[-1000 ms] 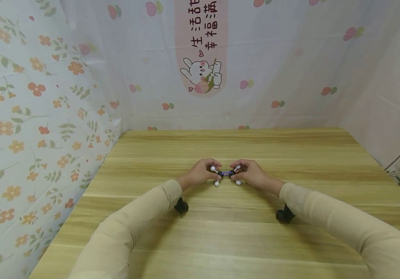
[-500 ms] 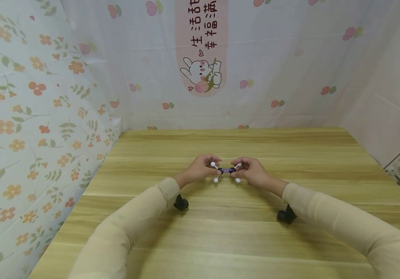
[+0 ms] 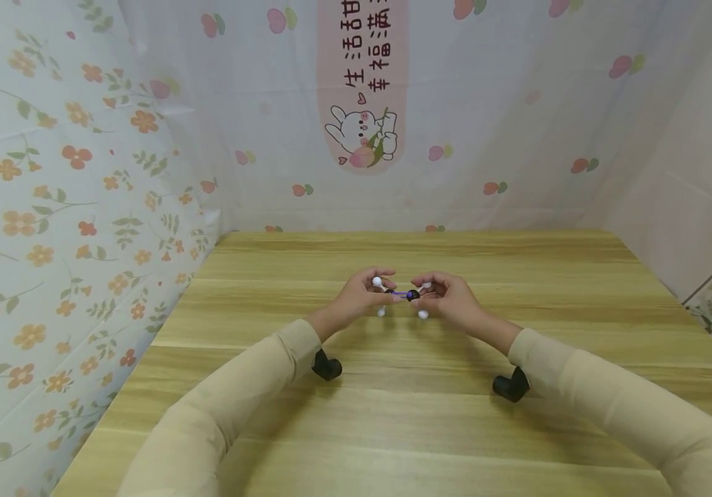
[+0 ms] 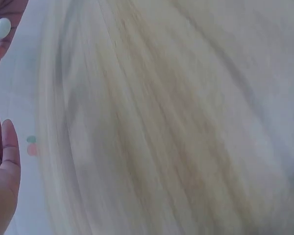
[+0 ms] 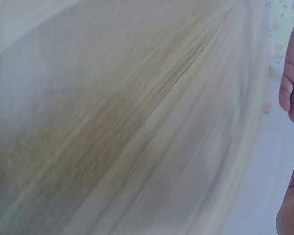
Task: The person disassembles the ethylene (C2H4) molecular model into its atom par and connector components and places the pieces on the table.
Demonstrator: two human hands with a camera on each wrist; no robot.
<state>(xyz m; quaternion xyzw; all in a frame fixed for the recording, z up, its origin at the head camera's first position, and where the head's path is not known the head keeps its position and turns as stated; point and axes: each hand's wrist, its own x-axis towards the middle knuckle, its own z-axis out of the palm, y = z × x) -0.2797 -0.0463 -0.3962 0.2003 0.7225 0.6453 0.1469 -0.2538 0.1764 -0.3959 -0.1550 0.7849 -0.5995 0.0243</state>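
Note:
Between my hands is a ball-and-stick molecular model (image 3: 414, 295): two black balls joined by purple-blue connectors, with white balls on white sticks at both ends. My left hand (image 3: 359, 293) pinches the black ball at the left end, its thumb covering part of it. The black ball at the right end is pinched by my right hand (image 3: 452, 298). A white ball (image 4: 2, 28) shows at the edge of the left wrist view, beside fingers. In the right wrist view only parts of the hands (image 5: 293, 93) show at the right edge; the model is mostly out of frame.
Below the hands lies a wood-grain table (image 3: 393, 428). A white curtain with fruit prints (image 3: 517, 117) hangs behind it, and a flowered curtain (image 3: 70, 207) stands at the left. Black wrist-camera mounts (image 3: 327, 366) stick out under both sleeves.
Both hands have risen a little in the head view, with the model still held between them. The model has tilted slightly, and the head view has shifted a bit.

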